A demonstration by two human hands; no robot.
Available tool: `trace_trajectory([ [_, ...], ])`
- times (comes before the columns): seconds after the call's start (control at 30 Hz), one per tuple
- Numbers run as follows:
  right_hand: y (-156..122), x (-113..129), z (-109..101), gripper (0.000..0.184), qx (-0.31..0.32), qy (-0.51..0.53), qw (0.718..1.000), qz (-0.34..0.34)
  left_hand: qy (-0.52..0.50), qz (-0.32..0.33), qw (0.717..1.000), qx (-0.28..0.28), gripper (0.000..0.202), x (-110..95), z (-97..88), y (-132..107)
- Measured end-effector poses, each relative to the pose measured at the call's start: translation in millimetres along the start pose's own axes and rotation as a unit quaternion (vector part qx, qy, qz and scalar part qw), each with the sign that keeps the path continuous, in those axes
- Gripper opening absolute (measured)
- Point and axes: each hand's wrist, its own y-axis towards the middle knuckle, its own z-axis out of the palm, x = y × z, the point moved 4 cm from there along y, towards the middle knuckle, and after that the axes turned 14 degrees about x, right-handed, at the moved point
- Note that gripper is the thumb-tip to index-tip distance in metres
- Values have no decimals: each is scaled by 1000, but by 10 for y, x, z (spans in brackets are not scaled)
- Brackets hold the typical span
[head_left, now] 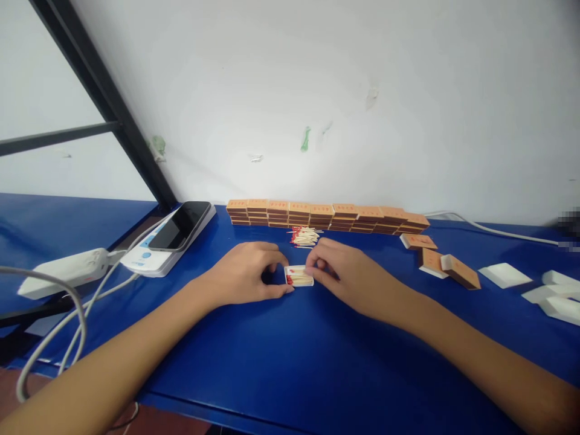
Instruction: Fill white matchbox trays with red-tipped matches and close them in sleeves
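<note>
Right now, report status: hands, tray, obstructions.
Left hand grips matchbox tray; right hand fingertips at its right end. Tray flat on table, matches inside. Loose match pile behind it.

The table (281,362) top is smooth, slightly glossy blue; matchboxes (326,216) are matt cardboard, matches (304,236) are wood

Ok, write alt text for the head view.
The left hand and right hand hold a small white tray of red-tipped matches on a blue table. Behind lie a loose match pile and a row of stacked orange matchboxes.
</note>
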Motion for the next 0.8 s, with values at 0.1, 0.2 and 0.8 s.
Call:
trace_trajectory([
  [0.1,12,42,50,13,8,8,1000,-4,-3,0,1000,0,33,3,4,-3],
  [0.2,86,-109,41,12,-42,17,999,6,-2,-1,1000,-2,33,-1,2,-8],
  [0.8,185,-378,74,21,-48,-76,995,45,2,-1,1000,-2,33,-7,-1,-8],
])
